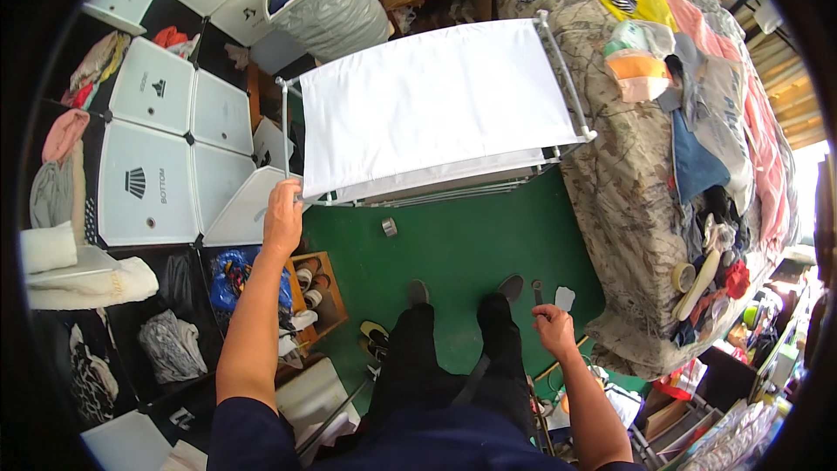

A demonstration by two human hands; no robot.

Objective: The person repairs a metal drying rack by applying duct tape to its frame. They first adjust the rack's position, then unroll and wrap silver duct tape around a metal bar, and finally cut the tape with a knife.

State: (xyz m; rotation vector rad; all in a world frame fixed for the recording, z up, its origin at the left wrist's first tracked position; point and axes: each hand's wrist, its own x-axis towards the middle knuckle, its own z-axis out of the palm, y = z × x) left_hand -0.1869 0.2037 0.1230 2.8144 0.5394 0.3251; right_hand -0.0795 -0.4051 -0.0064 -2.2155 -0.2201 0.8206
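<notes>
A white fabric-topped rack (436, 109) with a thin metal frame stands on the green floor (453, 249) in the upper middle of the frame, its long axis running left to right with a slight upward tilt to the right. Its lower-left corner post is gripped by the left hand (282, 216), fingers closed around the tube. The rest of the rack extends up and to the right of that hand. The right hand (554, 321) is held well apart at lower right, loosely curled and empty, beside the bed (619, 201).
</notes>
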